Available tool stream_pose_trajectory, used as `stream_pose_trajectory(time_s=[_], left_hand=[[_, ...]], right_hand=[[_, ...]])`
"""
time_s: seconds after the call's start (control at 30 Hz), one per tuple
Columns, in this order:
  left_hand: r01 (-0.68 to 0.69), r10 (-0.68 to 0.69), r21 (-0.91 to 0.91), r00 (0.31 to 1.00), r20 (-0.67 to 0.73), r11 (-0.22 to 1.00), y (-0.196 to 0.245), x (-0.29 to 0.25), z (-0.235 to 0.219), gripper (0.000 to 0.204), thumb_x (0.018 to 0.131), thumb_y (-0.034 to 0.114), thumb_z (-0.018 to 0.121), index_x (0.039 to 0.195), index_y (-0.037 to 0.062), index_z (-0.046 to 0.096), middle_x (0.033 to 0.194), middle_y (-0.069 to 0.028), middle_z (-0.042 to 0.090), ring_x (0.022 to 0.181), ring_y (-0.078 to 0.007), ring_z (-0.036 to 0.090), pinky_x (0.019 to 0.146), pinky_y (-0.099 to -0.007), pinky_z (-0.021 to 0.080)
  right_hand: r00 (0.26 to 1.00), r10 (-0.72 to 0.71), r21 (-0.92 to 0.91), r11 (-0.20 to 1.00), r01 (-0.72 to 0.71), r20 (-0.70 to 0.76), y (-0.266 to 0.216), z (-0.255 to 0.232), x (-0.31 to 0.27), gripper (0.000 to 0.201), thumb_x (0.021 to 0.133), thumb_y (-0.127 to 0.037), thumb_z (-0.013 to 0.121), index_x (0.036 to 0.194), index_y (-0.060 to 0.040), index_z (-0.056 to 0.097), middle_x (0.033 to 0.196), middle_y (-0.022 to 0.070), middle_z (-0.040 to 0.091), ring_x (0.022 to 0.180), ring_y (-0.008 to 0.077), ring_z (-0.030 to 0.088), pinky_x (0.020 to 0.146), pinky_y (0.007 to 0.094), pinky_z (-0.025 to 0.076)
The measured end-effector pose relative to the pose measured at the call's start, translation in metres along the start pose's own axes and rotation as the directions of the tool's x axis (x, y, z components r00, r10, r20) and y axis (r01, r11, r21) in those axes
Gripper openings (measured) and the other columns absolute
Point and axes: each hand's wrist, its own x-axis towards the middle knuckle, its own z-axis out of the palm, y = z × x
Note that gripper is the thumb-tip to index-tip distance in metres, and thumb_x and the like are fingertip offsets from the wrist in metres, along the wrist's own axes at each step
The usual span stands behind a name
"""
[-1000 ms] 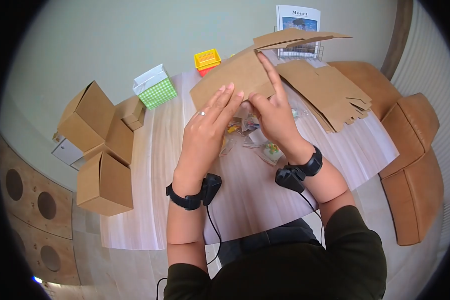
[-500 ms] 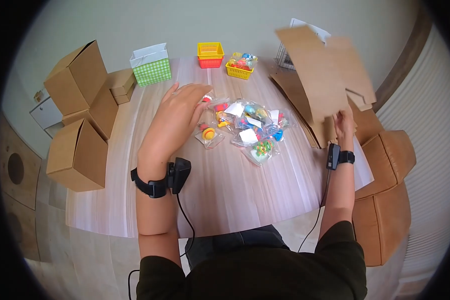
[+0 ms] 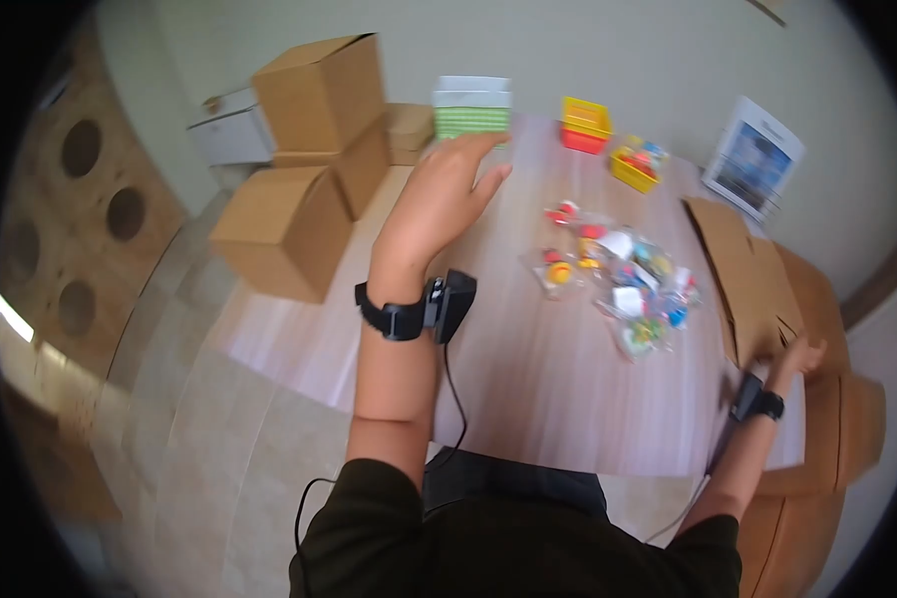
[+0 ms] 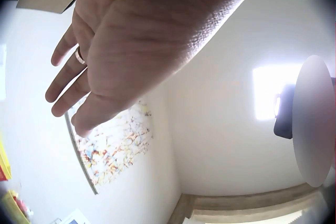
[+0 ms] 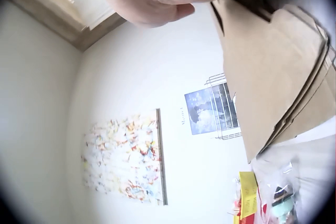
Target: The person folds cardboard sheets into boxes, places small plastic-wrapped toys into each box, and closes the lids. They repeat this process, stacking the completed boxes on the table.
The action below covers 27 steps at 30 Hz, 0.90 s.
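My left hand [image 3: 444,194] is raised over the left part of the table, fingers extended and thumb apart, holding nothing. Behind its fingertips in the head view stands a green checked gift bag [image 3: 471,120] with a white top. My right hand [image 3: 795,359] is low at the right, by the near end of a stack of flattened cardboard boxes [image 3: 743,269]. Its fingers point off to the right, away from the stack. In the right wrist view the thumb side of that hand lies close to the cardboard [image 5: 262,71], whose layered edges show.
Cardboard boxes [image 3: 284,234] stand at the left, some stacked. Several bagged small toys [image 3: 628,274] lie mid-table. Behind them are red and yellow baskets [image 3: 586,128], a yellow basket with toys [image 3: 635,171] and a Monet print [image 3: 755,159]. A brown leather seat [image 3: 862,429] stands at right.
The flattened box has gone from both hands to the right hand, then down onto the stack at the right. The left hand let go and moved left. The head view has turned left.
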Motion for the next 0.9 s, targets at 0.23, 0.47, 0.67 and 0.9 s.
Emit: stream_pose_trajectory(time_s=[0.23,0.47,0.67,0.9], left_hand=[[0.574,-0.482,0.316,0.813,-0.326,0.755,-0.102,-0.012,-0.091,0.058,0.09,0.025,0.064,0.142,0.0107,0.039,0.151,-0.0156,0.036,0.129,-0.0361,0.045,0.107,-0.0472,0.037],[0.787,-0.652,0.57,0.562,-0.509,0.234,-0.179,-0.069,-0.134,0.061,0.084,0.049,0.062,0.131,0.0115,0.055,0.129,-0.0164,0.058,0.12,-0.0371,0.053,0.1,-0.0556,0.038],[0.887,-0.857,0.426,0.351,-0.378,0.176,-0.182,-0.085,-0.146,0.085,0.074,0.064,0.067,0.136,0.009,0.05,0.139,-0.0224,0.048,0.127,-0.0367,0.049,0.103,-0.0551,0.038],[0.763,-0.797,0.391,0.594,-0.112,0.515,-0.146,-0.063,-0.104,0.096,0.066,0.067,0.075,0.121,-0.0097,0.056,0.122,-0.0314,0.056,0.108,-0.0376,0.061,0.091,-0.0432,0.05]], right_hand=[[0.894,-0.176,0.49,0.87,-0.055,0.412,-0.136,0.029,-0.044,0.042,0.089,0.0,0.052,0.131,-0.0015,0.05,0.13,0.0133,0.055,0.12,0.0253,0.054,0.102,0.0353,0.041],[0.594,-0.5,0.666,0.742,-0.083,0.631,-0.255,0.038,-0.14,0.027,0.091,-0.002,0.052,0.118,-0.0037,0.056,0.129,0.0113,0.054,0.118,0.022,0.054,0.098,0.0326,0.043],[0.355,-0.71,0.756,0.654,0.013,0.609,-0.332,0.011,-0.188,0.02,0.09,-0.002,0.054,0.109,-0.0019,0.06,0.124,0.0134,0.055,0.111,0.0228,0.057,0.093,0.0326,0.047],[0.06,-0.783,0.78,0.606,-0.155,0.619,-0.373,-0.005,-0.218,0.018,0.09,-0.005,0.055,0.107,-0.0007,0.059,0.112,0.0112,0.06,0.103,0.0239,0.059,0.088,0.0339,0.048]])
